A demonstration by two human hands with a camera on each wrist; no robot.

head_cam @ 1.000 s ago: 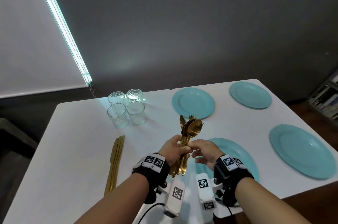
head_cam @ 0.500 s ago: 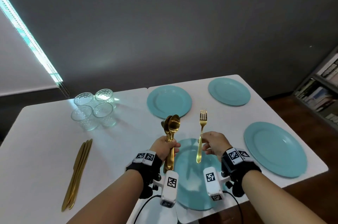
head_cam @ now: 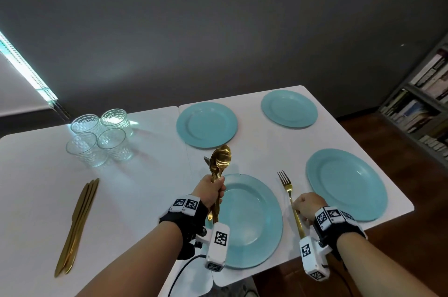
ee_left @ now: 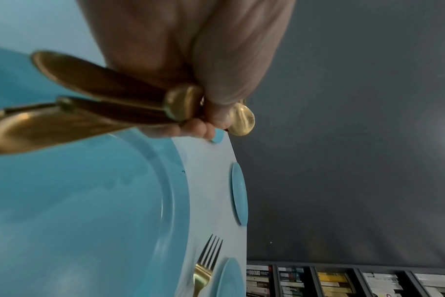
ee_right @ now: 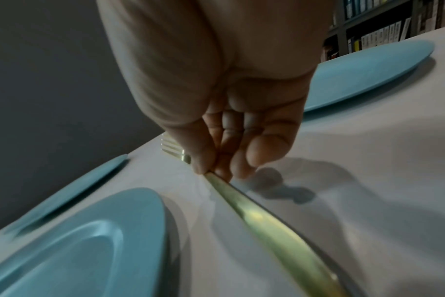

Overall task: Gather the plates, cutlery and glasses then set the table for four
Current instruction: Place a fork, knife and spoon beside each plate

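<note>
Now the right hand [head_cam: 306, 206] lowers a fork [head_cam: 288, 190] onto the surface [head_cam: 145, 199], tines pointing away, in the gap between the near plate [head_cam: 252, 224] and the right plate [head_cam: 346, 183]. The fingers [ee_right: 241, 160] pinch the handle low, thumb against fingertips, and the wrist view shows the handle lying along the surface; that looks like a placing grip, ready to let go. The left hand [head_cam: 209, 191] is curled round a bundle [head_cam: 219, 163] of spoons and perhaps more forks, bowls up, held above the near plate's left rim, probably kept as a supply to deal out one piece at a time. Four plates are already laid out. The knives [head_cam: 77, 224] lie together well to the left, and the four glasses [head_cam: 101, 139] stand clustered at the far left, so both await sharing out, I'd say.
</note>
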